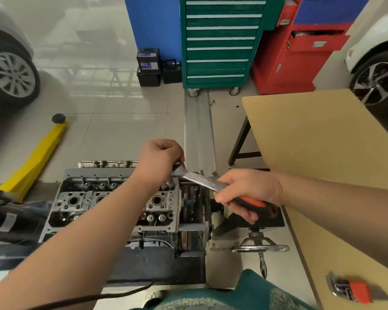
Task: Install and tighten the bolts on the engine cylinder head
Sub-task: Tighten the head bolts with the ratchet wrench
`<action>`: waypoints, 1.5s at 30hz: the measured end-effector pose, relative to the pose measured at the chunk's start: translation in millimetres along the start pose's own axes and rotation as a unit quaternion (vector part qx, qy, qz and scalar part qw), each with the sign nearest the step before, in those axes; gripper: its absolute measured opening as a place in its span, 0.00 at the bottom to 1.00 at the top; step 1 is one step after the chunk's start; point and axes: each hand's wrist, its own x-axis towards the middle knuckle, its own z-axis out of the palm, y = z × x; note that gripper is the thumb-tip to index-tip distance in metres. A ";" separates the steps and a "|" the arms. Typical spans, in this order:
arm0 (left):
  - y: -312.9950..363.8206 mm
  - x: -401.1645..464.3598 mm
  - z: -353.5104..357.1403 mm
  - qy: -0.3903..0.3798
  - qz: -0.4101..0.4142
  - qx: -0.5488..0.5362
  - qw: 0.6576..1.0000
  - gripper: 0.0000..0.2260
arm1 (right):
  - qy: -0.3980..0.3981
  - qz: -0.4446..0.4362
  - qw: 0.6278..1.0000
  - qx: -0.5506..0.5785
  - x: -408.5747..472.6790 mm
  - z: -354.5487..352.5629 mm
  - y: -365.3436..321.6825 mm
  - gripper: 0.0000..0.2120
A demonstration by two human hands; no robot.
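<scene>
1. Steel and orange are what catch the eye: a ratchet wrench (213, 185) runs on a slant from its head, over the far right corner of the cylinder head (114, 202), back and to the right to its orange-and-black grip.
2. Her or his left hand (159, 162) sits on top of the wrench head, fingers curled down round it, seemingly steadying it over a socket (169, 182) that stands upright in the casting below.
3. The right hand (246, 191) is wrapped about the handle, fingers closed under the orange grip, thumb along the top.
4. The bolt itself I cannot see; it would be under the socket, hidden by the tool and the left hand.
5. What matters for the next pull, to my mind: the handle's long axis points away from the right-hand end of the cylinder head toward the tan table (323, 142), so the right hand is at the far end of the lever and the left is right on the pivot.
6. The swing would be the right hand's to make, level, with the left pressing straight down so the socket doesn't tip off.
</scene>
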 end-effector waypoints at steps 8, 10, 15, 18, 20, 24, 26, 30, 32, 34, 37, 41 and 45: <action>-2.1 -0.2 -19.3 -0.111 0.021 0.018 0.993 0.11 | 0.100 -0.055 0.970 0.213 15.7 104.2 30.8 0.07; -7.7 -5.7 -12.8 -0.053 0.035 -0.022 0.998 0.13 | 0.063 -0.046 0.984 0.161 9.9 83.1 29.4 0.05; -18.2 -18.5 -8.6 0.052 0.023 -0.122 0.991 0.12 | 0.021 -0.010 0.998 -0.063 -1.1 -12.6 -4.0 0.04; -21.1 -25.3 2.7 0.133 0.023 -0.138 0.981 0.11 | 0.065 -0.012 0.983 -0.174 0.7 -59.9 -28.9 0.10; -23.0 -29.2 7.0 0.153 0.029 -0.139 0.978 0.12 | 0.034 -0.005 0.986 -0.166 8.0 -66.0 -30.1 0.11; -18.3 -24.1 12.1 0.154 0.025 -0.141 0.978 0.14 | -0.089 0.039 0.993 -0.073 7.3 -42.6 -5.4 0.14; -15.4 -19.7 11.4 0.125 0.024 -0.134 0.983 0.14 | -0.077 0.025 0.993 -0.085 3.0 -38.2 -2.8 0.14; -16.7 -15.2 2.9 0.059 0.026 -0.136 0.989 0.14 | -0.056 0.002 0.997 -0.048 -5.7 -19.5 -7.9 0.17; -17.0 -12.0 -4.6 0.024 0.026 -0.144 0.989 0.14 | -0.031 0.001 1.000 0.004 -6.7 10.4 2.4 0.13; -15.2 -9.1 -11.9 -0.027 0.019 -0.143 0.989 0.13 | 0.004 0.005 0.996 0.085 -7.4 39.7 15.1 0.08; -12.6 -8.2 -17.8 -0.056 0.009 -0.108 0.993 0.12 | 0.017 0.000 0.992 0.123 -7.2 49.4 21.0 0.09; -15.3 -18.1 -11.0 0.032 0.016 -0.116 0.993 0.12 | -0.001 0.011 0.998 0.066 -5.3 31.3 16.6 0.12; -16.6 -27.1 -6.5 0.075 0.003 -0.155 0.985 0.11 | -0.063 0.012 0.998 0.024 0.0 -13.5 7.8 0.13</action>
